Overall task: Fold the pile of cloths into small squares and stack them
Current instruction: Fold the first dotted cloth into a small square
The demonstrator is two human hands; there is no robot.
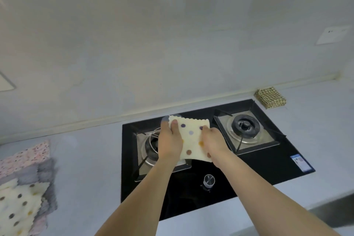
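We hold a dotted cream cloth (193, 138) above the stove (258, 161).

Our left hand (169, 141) pinches its left edge, our right hand (213, 142) grips its right edge, over the stove's left burner (151, 147). The blue sticker (301, 163) at the stove's right corner is unreadable.

Soft, even, dim-cool light; faint shadows, overall blur (worst at the edges), wide-angle bending of lines
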